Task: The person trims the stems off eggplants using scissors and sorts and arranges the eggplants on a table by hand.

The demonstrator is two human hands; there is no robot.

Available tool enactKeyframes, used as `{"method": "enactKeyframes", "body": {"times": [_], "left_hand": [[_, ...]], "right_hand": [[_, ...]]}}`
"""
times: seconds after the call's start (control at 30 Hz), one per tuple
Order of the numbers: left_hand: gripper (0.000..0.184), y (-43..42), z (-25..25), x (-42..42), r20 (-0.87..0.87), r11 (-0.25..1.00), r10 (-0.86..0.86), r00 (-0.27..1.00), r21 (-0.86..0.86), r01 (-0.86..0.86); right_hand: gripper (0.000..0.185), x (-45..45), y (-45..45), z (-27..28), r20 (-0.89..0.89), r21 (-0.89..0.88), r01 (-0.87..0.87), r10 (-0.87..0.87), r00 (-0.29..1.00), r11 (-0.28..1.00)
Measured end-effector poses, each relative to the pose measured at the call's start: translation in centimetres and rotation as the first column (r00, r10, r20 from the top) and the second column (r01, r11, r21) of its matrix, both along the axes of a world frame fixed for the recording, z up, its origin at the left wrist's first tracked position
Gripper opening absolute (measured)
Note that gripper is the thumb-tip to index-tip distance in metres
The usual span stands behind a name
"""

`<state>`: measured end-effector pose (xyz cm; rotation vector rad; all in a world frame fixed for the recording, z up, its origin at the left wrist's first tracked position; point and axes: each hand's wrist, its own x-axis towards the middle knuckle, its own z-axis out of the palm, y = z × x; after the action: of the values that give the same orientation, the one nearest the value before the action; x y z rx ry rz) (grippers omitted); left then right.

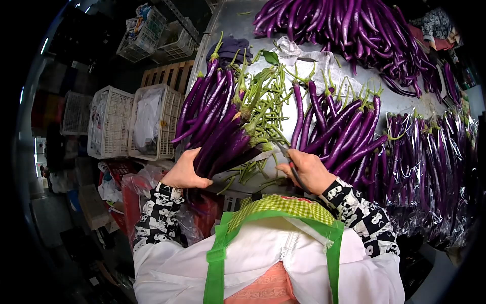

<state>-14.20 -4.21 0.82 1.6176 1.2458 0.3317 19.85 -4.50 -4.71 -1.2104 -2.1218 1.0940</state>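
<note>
Wrapped round the lower part of a bunch of long purple eggplants (pixel 223 138) is my left hand (pixel 186 171). The bunch's green stems point up and to the right. My right hand (pixel 307 171) is closed on the dark handle of scissors (pixel 292 163), whose tips are near the stems of the bunch. More eggplants (pixel 202 101) lie just behind the held bunch. A pile of cut green stems (pixel 268 104) is spread on the metal table (pixel 212 38). Right of it, loose eggplants (pixel 349 129) lie side by side with stems up.
A large eggplant heap (pixel 349 25) covers the back of the table. Bagged eggplants (pixel 430 162) in clear plastic are at the right. White crates (pixel 109 121) stand on the left, beside a wooden pallet (pixel 169 75). Another person's patterned sleeve (pixel 434 24) shows at the upper right.
</note>
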Motion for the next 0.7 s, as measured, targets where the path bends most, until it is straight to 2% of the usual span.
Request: {"method": "enactKeyframes", "body": {"times": [0.03,0.1,0.13,0.2,0.23,0.3,0.4,0.47,0.57,0.63,0.7], "left_hand": [[0.077,0.0,-0.2,-0.2,-0.047,1.0,0.001,0.999,0.022,0.0],[0.076,0.1,0.4,0.0,-0.035,1.0,0.021,0.999,0.0,-0.021],[0.075,0.2,0.6,0.0,-0.025,0.999,0.04,0.999,-0.022,-0.041],[0.075,0.2,0.4,-0.1,-0.024,1.0,0.029,0.999,0.0,-0.029],[0.075,0.3,0.3,-0.1,-0.045,1.0,0.017,0.999,0.007,-0.017],[0.075,0.4,0.3,0.0,-0.065,1.0,0.001,0.998,0.012,0.0],[0.074,0.4,0.9,0.7,-0.091,1.0,-0.023,0.996,-0.001,0.023],[0.072,0.3,1.1,1.2,-0.001,0.998,-0.009,1.0,0.058,0.009],[0.069,0.2,0.7,0.8,-0.021,0.997,0.002,1.0,0.081,0.0],[0.068,0.2,0.4,0.5,-0.046,0.995,0.003,0.999,0.104,0.002],[0.067,0.2,0.3,0.2,-0.068,0.992,0.002,0.998,0.127,0.006]], "right_hand": [[0.027,0.7,-0.1,-0.2,-0.041,-0.014,0.011,-0.011,0.999,1.0],[0.027,1.8,0.2,0.9,-0.131,-0.075,-0.001,-0.009,0.991,0.997],[0.027,2.4,0.4,2.3,-0.116,-0.136,-0.025,0.009,0.993,0.99],[0.031,2.8,0.4,3.3,-0.225,-0.299,-0.073,0.004,0.974,0.951],[0.031,2.9,0.5,3.9,-0.224,-0.301,-0.07,0.002,0.975,0.951],[0.037,2.6,0.9,4.8,-0.22,-0.316,-0.175,0.107,0.97,0.933],[0.039,2.0,1.1,3.8,-0.205,-0.234,-0.203,0.155,0.966,0.951],[0.036,1.6,1.0,4.2,-0.19,-0.306,-0.191,0.137,0.972,0.933],[0.033,1.3,0.3,3.6,-0.183,-0.204,-0.146,0.109,0.977,0.968],[0.032,1.5,0.2,3.3,-0.054,-0.121,-0.105,0.099,0.994,0.987],[0.031,1.6,0.4,3.2,-0.063,-0.097,-0.085,0.079,0.995,0.992]]}}
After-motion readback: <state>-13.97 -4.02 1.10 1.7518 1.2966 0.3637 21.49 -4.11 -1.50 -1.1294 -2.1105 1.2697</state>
